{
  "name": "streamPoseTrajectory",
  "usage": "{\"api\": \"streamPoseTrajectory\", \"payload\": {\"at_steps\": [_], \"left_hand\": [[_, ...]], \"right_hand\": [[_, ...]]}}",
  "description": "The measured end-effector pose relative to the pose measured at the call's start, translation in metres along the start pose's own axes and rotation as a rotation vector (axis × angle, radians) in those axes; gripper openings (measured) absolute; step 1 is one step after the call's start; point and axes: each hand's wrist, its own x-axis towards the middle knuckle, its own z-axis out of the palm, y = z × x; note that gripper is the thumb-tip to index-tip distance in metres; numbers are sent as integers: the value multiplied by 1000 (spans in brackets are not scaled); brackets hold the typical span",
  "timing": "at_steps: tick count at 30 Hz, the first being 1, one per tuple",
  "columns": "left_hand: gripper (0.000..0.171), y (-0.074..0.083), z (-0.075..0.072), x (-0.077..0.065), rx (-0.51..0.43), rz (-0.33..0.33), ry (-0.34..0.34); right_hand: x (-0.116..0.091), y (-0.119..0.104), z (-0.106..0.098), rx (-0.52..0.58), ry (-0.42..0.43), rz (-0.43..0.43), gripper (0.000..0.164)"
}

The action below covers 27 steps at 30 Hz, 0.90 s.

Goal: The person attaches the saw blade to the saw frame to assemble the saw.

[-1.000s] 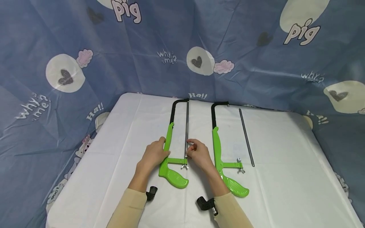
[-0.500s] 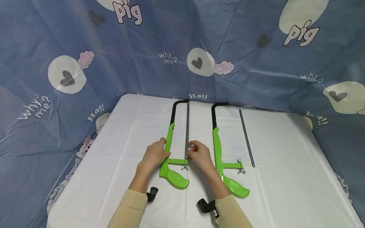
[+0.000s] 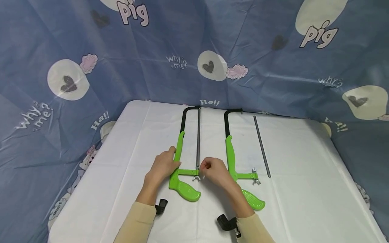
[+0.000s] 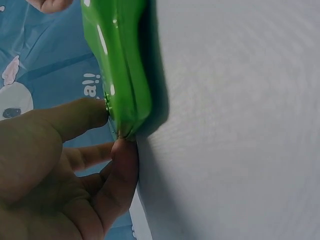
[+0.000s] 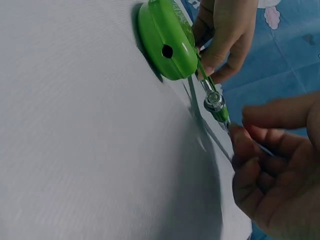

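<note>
Two hacksaws with green handles and black front arms lie side by side on a white table. My left hand [image 3: 163, 164] grips the green frame of the left hacksaw [image 3: 180, 148], fingers and thumb on either side of it. A grey blade [image 3: 199, 138] runs from that saw's black tip down to its bracket, where a wing nut [image 3: 197, 178] sits. Beside this bracket is my right hand [image 3: 214, 171], fingers loosely curled. In the right wrist view its thumb and index fingertip stand slightly apart near the bracket end, with nothing seen between them.
The right hacksaw [image 3: 231, 155] has no blade mounted, and its wing nut [image 3: 257, 181] hangs on its bracket. A loose blade [image 3: 262, 146] lies to its right. Behind the white table [image 3: 310, 189] hangs a blue printed cloth [image 3: 158, 37].
My right hand has moved down from the blade's lower end to beside the bracket and wing nut. My left hand keeps its grip on the left hacksaw.
</note>
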Motion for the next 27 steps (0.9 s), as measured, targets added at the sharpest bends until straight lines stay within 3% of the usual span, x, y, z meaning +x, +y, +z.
{"api": "streamPoseTrajectory", "payload": {"at_steps": [6,10,17,27], "left_hand": [[46,1,-2,-1,6,8,1],[45,1,-2,-1,11,10,3],[47,0,0,0,14,8,2],[48,1,0,-1,14,-2,-1]], "right_hand": [[-9,1,-1,41,-144,-80,17],[-13,3,2,37,-194,-109,16],[-14,5,7,-2,-187,-115,11],[-15,5,12,-27,-136,-73,17]]}}
